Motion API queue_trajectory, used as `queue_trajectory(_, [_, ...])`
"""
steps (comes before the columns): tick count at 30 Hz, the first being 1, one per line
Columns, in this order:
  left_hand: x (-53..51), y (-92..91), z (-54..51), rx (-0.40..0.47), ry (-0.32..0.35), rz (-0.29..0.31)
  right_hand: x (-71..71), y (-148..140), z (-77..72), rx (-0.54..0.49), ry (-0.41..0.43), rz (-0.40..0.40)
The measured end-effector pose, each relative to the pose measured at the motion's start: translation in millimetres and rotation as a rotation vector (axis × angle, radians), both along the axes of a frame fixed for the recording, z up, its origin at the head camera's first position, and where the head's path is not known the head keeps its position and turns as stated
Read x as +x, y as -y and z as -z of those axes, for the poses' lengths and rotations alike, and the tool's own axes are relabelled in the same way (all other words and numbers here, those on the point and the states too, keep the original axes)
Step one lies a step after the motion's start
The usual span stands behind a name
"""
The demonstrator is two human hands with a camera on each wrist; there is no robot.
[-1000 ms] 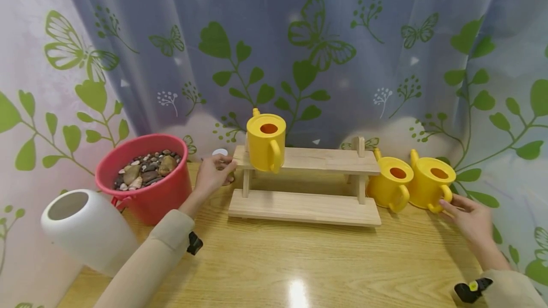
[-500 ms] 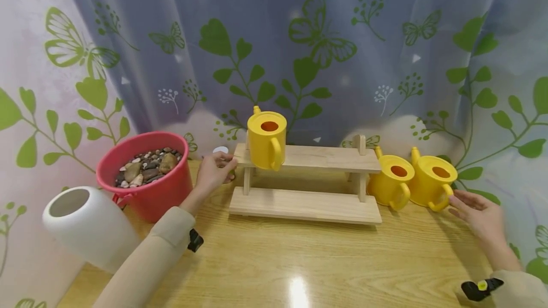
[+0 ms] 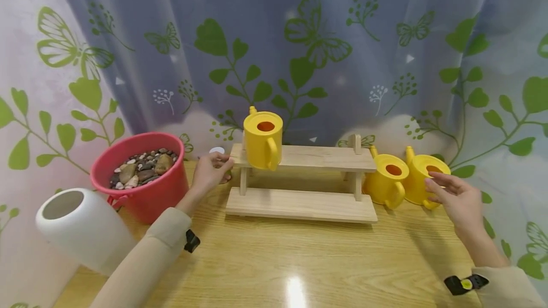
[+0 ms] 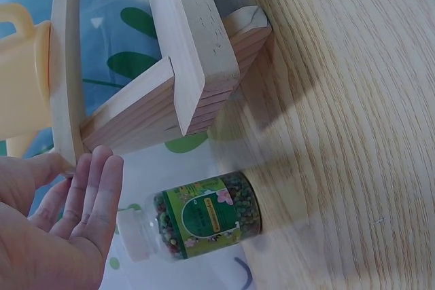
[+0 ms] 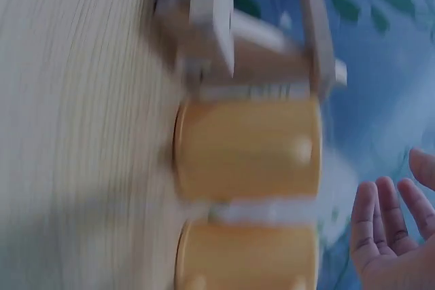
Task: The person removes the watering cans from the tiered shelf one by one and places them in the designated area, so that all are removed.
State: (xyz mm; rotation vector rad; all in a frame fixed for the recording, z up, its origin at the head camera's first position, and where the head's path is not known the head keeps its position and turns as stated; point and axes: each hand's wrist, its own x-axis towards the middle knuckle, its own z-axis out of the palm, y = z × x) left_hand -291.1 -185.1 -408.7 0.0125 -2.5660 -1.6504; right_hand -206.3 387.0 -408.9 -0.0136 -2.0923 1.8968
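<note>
- The left hand [image 3: 210, 172] pinches the 9 o'clock end of the top board of the wooden stand [image 3: 301, 202].
- The right hand [image 3: 462, 203] holds nothing. Its fingers are loose, with a gap to the thumb. It is up near the last yellow can [image 3: 415, 187], at that can's 4 o'clock side.
- Going by the head view, the last can stands on the table [image 3: 274, 255] at 3 o'clock from the stand. The middle yellow can [image 3: 380, 187] is between them, just beside the stand, with a little gap between the two cans.
- The first yellow can [image 3: 258, 146] stands up on the top board, near its 9 o'clock end, with its handle at 5 o'clock.
- A clear bottle [image 4: 211, 215] with a white cap is at 1 o'clock from the left hand.
- A red bucket [image 3: 164, 198] of stones [image 3: 143, 170] is at 9 o'clock from the stand, and a white vase [image 3: 87, 236] is at 8 o'clock.
</note>
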Motion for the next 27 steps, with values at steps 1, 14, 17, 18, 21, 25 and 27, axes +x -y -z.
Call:
queue_trajectory(1, [-0.1, 0.2, -0.3, -0.004, 0.000, -0.002, -1.6, 10, -1.5, 0.025, -0.008, -0.011])
queue_trajectory(14, [0.1, -0.4, -1.0, -0.014, 0.012, 0.002, -13.3, 147, -14.9, 0.212, -0.015, -0.204])
queue_trajectory(17, [0.2, -0.4, -0.7, -0.009, 0.020, 0.002, -16.8, 171, -13.6, 0.190, -0.008, -0.248])
queue_trajectory(18, [-0.2, -0.3, -0.3, -0.005, 0.021, 0.004, -18.3, 178, -13.0, 0.185, -0.010, -0.261])
queue_trajectory(21, [-0.6, -0.6, 0.0, -0.001, 0.025, 0.003, -22.6, 198, -13.7, 0.169, -0.005, -0.302])
queue_trajectory(25, [-0.8, -0.9, -0.1, 0.001, 0.022, 0.001, -29.4, 225, -16.6, 0.157, -0.010, -0.349])
queue_trajectory(27, [-0.5, -1.0, -0.3, 0.000, 0.019, 0.002, -33.3, 237, -18.7, 0.156, -0.021, -0.368])
